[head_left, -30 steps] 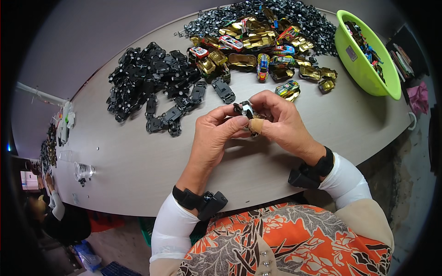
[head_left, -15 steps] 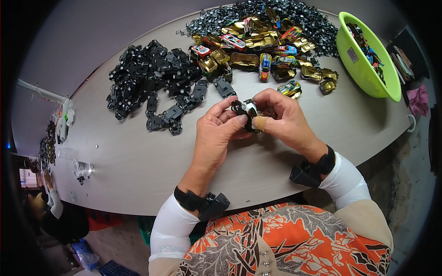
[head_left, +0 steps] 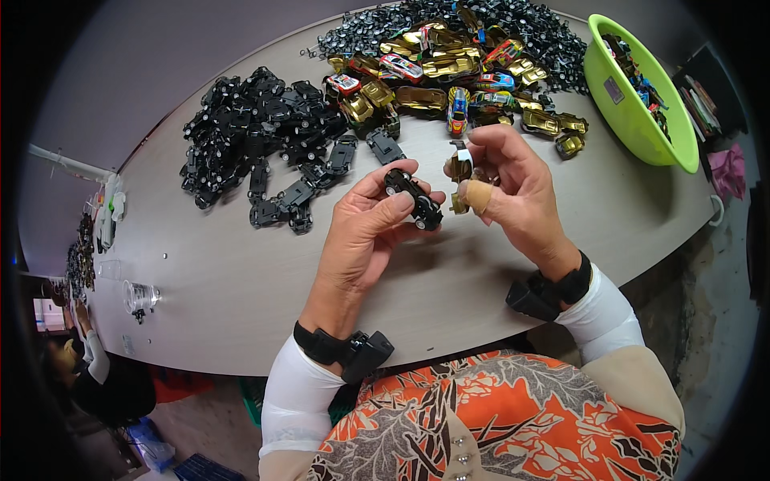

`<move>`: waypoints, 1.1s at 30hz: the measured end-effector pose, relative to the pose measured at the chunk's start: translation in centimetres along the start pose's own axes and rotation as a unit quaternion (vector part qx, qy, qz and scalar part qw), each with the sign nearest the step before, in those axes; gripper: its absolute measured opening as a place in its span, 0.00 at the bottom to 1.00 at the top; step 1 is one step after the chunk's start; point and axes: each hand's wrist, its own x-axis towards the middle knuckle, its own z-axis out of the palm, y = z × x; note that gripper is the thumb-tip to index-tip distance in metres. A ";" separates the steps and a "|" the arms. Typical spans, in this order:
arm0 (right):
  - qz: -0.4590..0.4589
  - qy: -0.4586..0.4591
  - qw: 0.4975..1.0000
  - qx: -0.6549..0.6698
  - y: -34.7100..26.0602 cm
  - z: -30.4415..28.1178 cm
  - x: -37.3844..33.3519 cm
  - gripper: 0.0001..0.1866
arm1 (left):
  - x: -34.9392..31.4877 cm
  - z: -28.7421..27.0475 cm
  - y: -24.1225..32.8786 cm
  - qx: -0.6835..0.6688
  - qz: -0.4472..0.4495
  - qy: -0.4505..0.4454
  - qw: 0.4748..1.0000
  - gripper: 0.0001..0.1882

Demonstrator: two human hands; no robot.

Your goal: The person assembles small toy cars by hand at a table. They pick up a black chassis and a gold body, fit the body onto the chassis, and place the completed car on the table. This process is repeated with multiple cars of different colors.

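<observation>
My left hand (head_left: 370,220) grips a black toy car chassis (head_left: 415,202) with small wheels, the thumb pressed along its side. In my right hand (head_left: 517,196) a gold-coloured toy car body shell (head_left: 459,164) is pinched between thumb and fingers. A tan bandage wraps the right thumb. Chassis and shell are apart, a small gap between them, above the table. A dark grey chassis (head_left: 386,147) lies just beyond my left fingers. Farther off is a heap of gold and printed car shells (head_left: 423,99).
Black chassis (head_left: 257,120) are piled at the far left of the table (head_left: 241,305). Small wheel parts (head_left: 553,48) spread along the far edge. A green basin (head_left: 682,148) holding toy car pieces stands at the right. A clear cup (head_left: 140,297) sits left; another person (head_left: 100,361) works beyond it.
The shell and the chassis, held together before, are now apart. My right hand has moved right and up with the shell; my left hand has shifted slightly left with the chassis.
</observation>
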 end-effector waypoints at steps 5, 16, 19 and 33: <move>-0.036 -0.010 0.998 -0.051 0.9 0.8 -0.6 0.23 | -0.1 0.1 -0.1 -0.012 0.007 0.002 1.000 0.25; -0.039 -0.003 0.996 -0.080 1.0 0.8 -0.6 0.21 | -0.3 0.6 0.0 0.019 0.026 0.014 0.999 0.24; -0.040 -0.004 0.995 -0.089 1.2 1.0 -0.6 0.21 | -0.4 0.8 0.0 0.028 0.026 0.019 0.999 0.23; -0.083 -0.020 0.973 -0.213 1.2 1.3 -0.8 0.20 | -0.4 0.7 -0.8 0.067 0.044 0.029 0.996 0.22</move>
